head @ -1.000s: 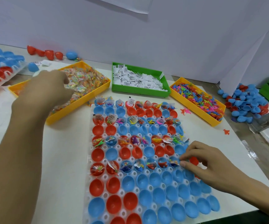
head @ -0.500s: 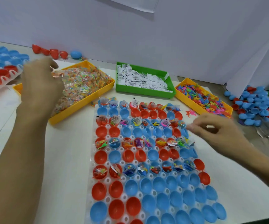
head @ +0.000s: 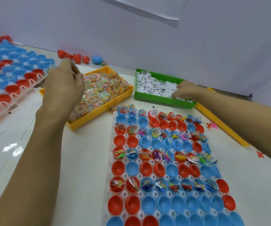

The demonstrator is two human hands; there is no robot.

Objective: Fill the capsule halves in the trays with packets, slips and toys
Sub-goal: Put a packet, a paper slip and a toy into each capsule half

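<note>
Restocking step: left hand [head: 63,84] pinches packets over the yellow bin [head: 115,98], right hand [head: 186,92] grasps slips in the green bin [head: 160,100]; next, empty tray [head: 131,194] cups.

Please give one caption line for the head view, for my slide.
Left hand over the packet bin, right hand in the slip bin, capsule tray part filled.

No words or numbers can be read here. The white paper slips [head: 156,86] in the green tray [head: 162,100], under the right hand [head: 186,91], have small black marks like bar codes, but they are too tiny to read.
</note>
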